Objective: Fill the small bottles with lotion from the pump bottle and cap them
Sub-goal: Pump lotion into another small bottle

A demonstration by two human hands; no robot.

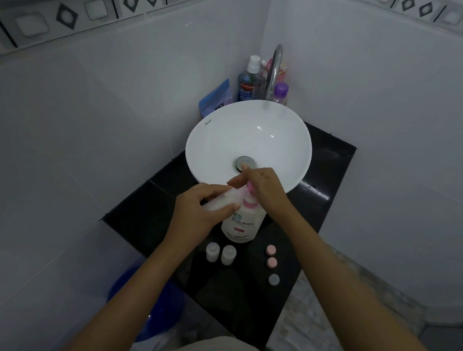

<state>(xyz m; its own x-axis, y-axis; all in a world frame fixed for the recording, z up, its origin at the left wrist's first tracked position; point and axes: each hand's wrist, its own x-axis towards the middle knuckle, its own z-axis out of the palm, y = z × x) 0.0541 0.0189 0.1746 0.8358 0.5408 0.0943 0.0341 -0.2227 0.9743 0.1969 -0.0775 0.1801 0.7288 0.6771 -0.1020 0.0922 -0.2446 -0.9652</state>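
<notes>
The left hand (195,211) grips a small translucent bottle (223,200), fingers and thumb curled round its body, holding it tilted with its mouth toward the pump spout. The right hand (265,188) rests on the pink pump head (250,187) of the pump bottle (242,225), fingers extended over the top and the palm bearing down on it. Whether lotion is flowing cannot be determined.

The pump bottle, white with a pink collar and a printed label, stands upright on the black counter (320,181), just in front of the white basin (249,141). The held bottle is directly to the left of the pump head, touching or nearly touching it.

In front of the pump bottle, toward the person, two more small bottles (220,253) stand upright side by side, uncapped. To the right of the pump bottle and nearer the person, three loose caps lie in a row on the counter: two pink caps (271,256) and one pale grey cap (273,279), apart from each other.

Behind the basin, a chrome tap (275,68) arches over the bowl. Around its base stand a blue mouthwash bottle (247,83), a purple-capped bottle (280,92) and a blue pouch (215,97). Below the counter's left edge, a blue bucket (147,306) sits on the floor.
</notes>
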